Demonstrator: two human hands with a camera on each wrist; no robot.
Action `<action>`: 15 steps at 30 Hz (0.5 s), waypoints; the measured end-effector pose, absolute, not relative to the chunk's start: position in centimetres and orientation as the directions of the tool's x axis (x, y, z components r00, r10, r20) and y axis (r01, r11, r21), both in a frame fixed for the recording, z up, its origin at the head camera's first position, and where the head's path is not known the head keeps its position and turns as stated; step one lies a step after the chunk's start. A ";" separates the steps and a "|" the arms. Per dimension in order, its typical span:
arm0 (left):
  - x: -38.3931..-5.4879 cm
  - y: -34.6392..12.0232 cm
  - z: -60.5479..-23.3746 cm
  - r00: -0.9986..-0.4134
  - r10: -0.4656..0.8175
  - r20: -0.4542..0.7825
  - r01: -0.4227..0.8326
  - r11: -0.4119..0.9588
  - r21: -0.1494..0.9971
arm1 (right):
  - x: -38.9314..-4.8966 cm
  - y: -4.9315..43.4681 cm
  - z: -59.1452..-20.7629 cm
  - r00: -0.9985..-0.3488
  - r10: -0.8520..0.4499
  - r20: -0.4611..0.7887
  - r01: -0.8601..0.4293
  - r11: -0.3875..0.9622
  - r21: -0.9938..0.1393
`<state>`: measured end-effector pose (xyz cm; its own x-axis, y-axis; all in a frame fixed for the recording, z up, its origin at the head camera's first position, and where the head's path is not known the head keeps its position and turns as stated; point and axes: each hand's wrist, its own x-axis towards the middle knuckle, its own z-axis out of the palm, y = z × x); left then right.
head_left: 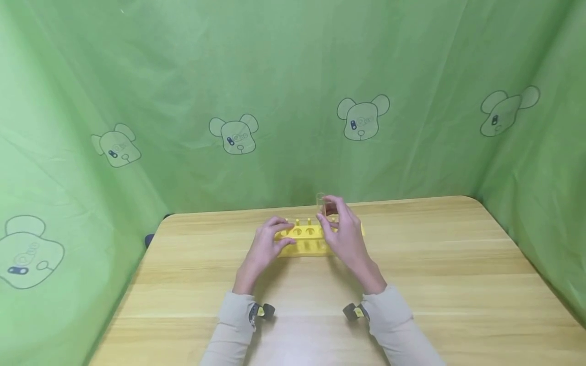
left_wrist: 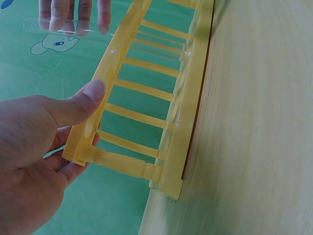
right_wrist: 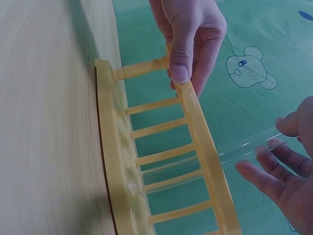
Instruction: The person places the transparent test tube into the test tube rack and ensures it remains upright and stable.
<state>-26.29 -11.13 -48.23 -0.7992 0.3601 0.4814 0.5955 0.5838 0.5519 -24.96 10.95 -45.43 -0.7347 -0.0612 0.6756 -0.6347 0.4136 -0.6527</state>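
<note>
A yellow test tube rack (head_left: pixel 299 249) with a row of round holes and upright pegs along its back stands on the table. My left hand (head_left: pixel 265 243) grips the rack's left end, its thumb on the near side of the top bar and its fingers behind. At the right part of the rack, my right hand (head_left: pixel 346 239) holds a clear test tube (right_wrist: pixel 239 147) near its upper end between thumb and fingers. The tube passes through the top bar, and its lower part reaches down between the rack's posts to the base in the right wrist view.
The wooden table (head_left: pixel 206 305) carries the rack near its back edge. Behind and on both sides hangs a green curtain (head_left: pixel 293 76) printed with bear heads. Dark wrist cameras (head_left: pixel 267 312) sit at both sleeves.
</note>
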 end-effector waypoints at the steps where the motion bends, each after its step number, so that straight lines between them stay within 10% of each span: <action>1: -26.3 -11.1 -48.2 -0.802 0.358 0.479 0.592 0.583 0.556 | -25.0 10.9 -45.5 -0.737 -0.061 0.674 -0.633 0.414 -0.655; 15: -26.2 -11.1 -48.2 -0.806 0.354 0.475 0.586 0.586 0.559 | -25.0 11.0 -45.8 -0.743 -0.061 0.666 -0.627 0.411 -0.662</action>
<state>-26.15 -11.14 -48.24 -0.8060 0.3537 0.4746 0.5865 0.5857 0.5595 -24.97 11.00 -45.79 -0.7435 -0.0607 0.6660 -0.6267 0.4108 -0.6622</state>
